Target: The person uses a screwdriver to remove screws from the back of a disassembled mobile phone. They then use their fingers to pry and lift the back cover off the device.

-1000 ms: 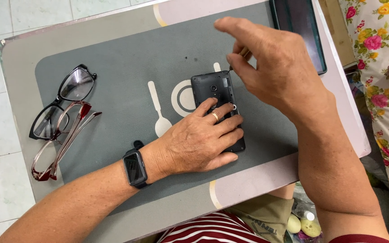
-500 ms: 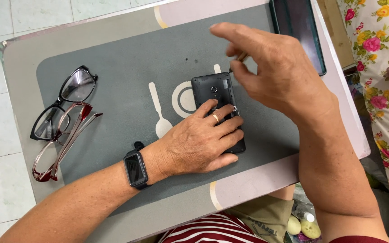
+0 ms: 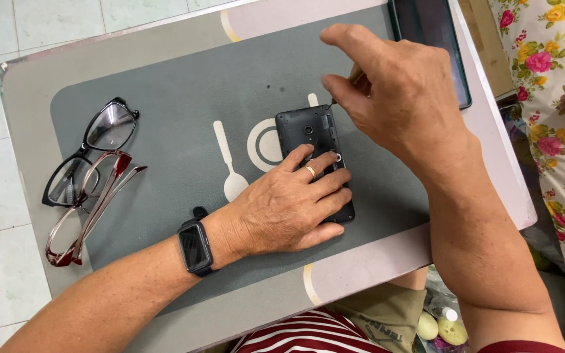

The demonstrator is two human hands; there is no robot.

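The opened phone [image 3: 314, 157] lay back-up, its rear cover off, on the grey mat [image 3: 184, 85] that covered most of the desk [image 3: 27, 85], and everything else is placed from it. The left hand [image 3: 289, 206] rested flat over the phone's lower half, fingers [image 3: 325, 180] spread apart and pressed onto the dark inner frame, pinning it without closing round it. A ring showed on one finger, and a black smartwatch [image 3: 195, 246] sat on that wrist, below and left of the phone.

The right hand [image 3: 400, 98] hovered above the phone's upper right corner, thumb and forefinger pinched together on a thin tool [image 3: 346, 84], probably a small screwdriver; its tip met the phone near that corner, though the hand hid most of the shaft. Compared with the pictures from a moment earlier, the right hand had dropped and drawn in a little, so the tool tip seemed to have come from just above the corner down onto it, while the left hand had stayed where it was. By my judgement the tool was then engaged with a screw or seam at that corner, not merely approaching.

Well left of the phone lay black-framed glasses [image 3: 89, 153] and red-framed glasses [image 3: 93, 206], overlapping. Above and right of the phone a dark tablet [image 3: 436, 33] lay at the desk's edge.
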